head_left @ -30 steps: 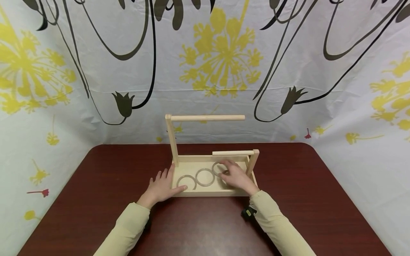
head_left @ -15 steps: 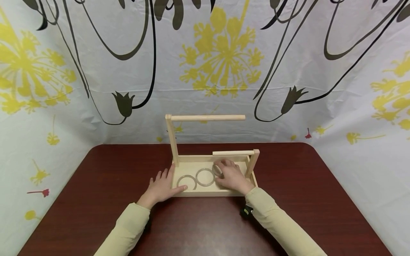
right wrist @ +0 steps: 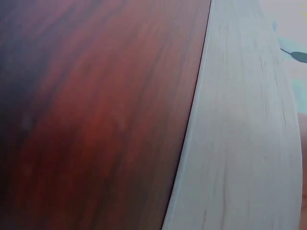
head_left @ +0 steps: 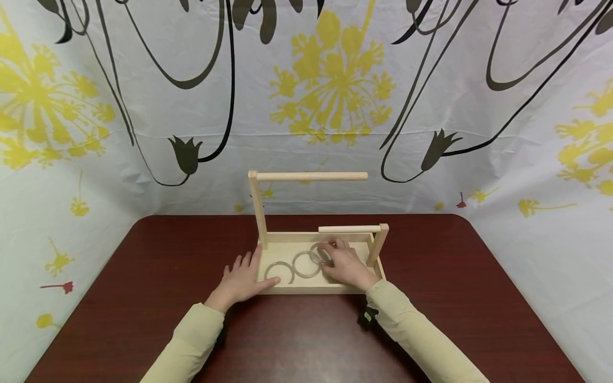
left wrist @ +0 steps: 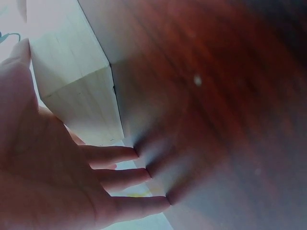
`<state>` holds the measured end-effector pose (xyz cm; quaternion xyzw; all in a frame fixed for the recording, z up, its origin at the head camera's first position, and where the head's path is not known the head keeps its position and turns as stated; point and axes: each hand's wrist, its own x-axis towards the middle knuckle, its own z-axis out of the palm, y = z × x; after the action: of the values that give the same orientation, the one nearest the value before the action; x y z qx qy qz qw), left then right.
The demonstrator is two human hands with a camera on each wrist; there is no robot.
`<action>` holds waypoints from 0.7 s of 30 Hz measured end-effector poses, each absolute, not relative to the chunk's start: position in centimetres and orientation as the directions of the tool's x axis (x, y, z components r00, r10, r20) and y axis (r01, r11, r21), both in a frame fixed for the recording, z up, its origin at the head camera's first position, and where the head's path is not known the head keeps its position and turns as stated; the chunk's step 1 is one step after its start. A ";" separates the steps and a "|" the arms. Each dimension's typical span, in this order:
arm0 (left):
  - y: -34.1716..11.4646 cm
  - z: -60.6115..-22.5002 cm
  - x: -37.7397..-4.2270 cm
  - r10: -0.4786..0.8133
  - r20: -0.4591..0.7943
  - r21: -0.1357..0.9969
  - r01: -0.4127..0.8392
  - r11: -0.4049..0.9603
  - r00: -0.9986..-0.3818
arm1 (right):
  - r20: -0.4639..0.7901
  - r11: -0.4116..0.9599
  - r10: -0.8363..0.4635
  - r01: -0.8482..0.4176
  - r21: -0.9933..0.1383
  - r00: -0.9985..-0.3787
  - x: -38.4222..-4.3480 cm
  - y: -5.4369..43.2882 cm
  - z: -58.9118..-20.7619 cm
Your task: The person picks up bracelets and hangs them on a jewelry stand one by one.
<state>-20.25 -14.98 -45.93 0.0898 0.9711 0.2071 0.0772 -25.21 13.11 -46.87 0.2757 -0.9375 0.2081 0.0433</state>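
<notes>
A shallow pale wooden tray (head_left: 316, 290) sits on the table; its wall also fills much of the right wrist view. My left hand (head_left: 240, 279) rests at the tray's left front corner, thumb over the rim, other fingers spread along the outside. In the left wrist view, fingertips touch the table beside the tray corner (left wrist: 79, 93). Inside the tray, my right hand (head_left: 348, 266) pinches a translucent greyish ring (head_left: 312, 250), which overlaps a middle ring (head_left: 306, 277). A third ring (head_left: 279, 263) lies near my left thumb. My right palm hides part of the tray floor.
A tall post (head_left: 258, 213) at the tray's left end bears a long horizontal rod (head_left: 311, 176). At the right end, a shorter post (head_left: 378, 244) carries a shorter rod (head_left: 349, 229) just beyond my right hand. Dark red table (head_left: 431, 319) surrounds the tray; a patterned cloth (head_left: 306, 106) hangs behind.
My right hand has shifted slightly left. The ring at its fingers tilted up, then came down farther left, over the middle ring. My left hand has stayed put.
</notes>
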 end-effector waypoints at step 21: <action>-15.2 -46.6 -20.3 0.204 -0.101 0.453 0.138 0.881 -0.974 | 0.119 0.721 -0.565 -0.558 -0.410 -0.817 -25.1 10.2 -46.3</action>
<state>-20.26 -15.24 -46.60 0.0884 0.9670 0.2277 0.0729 -25.12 10.23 -46.30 0.3026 -0.9277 0.2185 -0.0072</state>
